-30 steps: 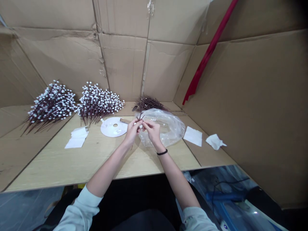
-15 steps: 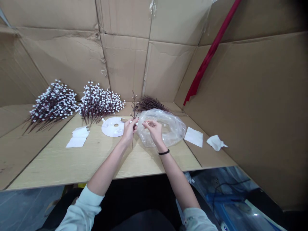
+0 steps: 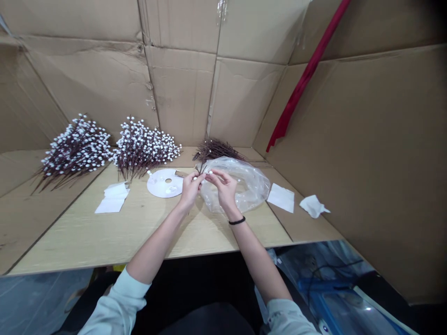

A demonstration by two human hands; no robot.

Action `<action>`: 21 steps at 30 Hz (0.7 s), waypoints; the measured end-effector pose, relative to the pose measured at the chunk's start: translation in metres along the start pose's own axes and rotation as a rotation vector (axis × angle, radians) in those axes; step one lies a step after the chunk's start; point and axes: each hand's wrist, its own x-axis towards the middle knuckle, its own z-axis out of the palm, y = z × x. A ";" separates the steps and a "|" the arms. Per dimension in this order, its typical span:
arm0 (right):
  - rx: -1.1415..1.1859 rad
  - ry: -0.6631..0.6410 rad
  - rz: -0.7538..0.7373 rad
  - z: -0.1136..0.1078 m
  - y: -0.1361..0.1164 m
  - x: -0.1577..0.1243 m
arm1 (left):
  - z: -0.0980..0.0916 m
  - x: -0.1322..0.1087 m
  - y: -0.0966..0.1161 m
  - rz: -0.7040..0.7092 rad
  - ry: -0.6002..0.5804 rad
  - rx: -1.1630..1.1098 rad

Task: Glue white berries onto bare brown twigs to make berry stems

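Note:
My left hand (image 3: 191, 188) is closed around a thin brown twig stem (image 3: 201, 168), tilted away from me. Close beside it, my right hand (image 3: 224, 187) pinches a small white berry (image 3: 210, 172) against the twig. The two hands' fingertips nearly meet, and they hide part of the stem. Just under and beyond my right hand lies a clear plastic bag (image 3: 256, 184) with its mouth spread and a few white berries inside. Left of my left hand is a white disc (image 3: 162, 184) with a centre hole and whitish smears on it.
Two heaps of white-berried twigs, the left heap (image 3: 75, 149) and the middle heap (image 3: 145, 144), lie at the back. A pile of bare twigs (image 3: 220, 150) lies behind the bag. Paper pieces rest at left (image 3: 113, 197) and right (image 3: 282, 197). Cardboard walls (image 3: 181, 93) enclose the table; a red strip (image 3: 303, 86) hangs right.
The twig has tipped from upright to slanting away and right. My right hand has come in to the left, its fingertips now at the twig beside my left hand's.

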 end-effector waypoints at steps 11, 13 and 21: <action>0.093 0.011 0.029 -0.001 0.005 -0.001 | -0.003 0.004 -0.007 0.064 0.007 0.055; 0.106 0.031 0.030 0.000 0.006 -0.001 | -0.003 0.003 -0.008 0.054 0.012 0.052; 0.054 0.048 0.052 0.001 0.007 0.000 | -0.002 0.001 -0.008 0.034 0.022 0.039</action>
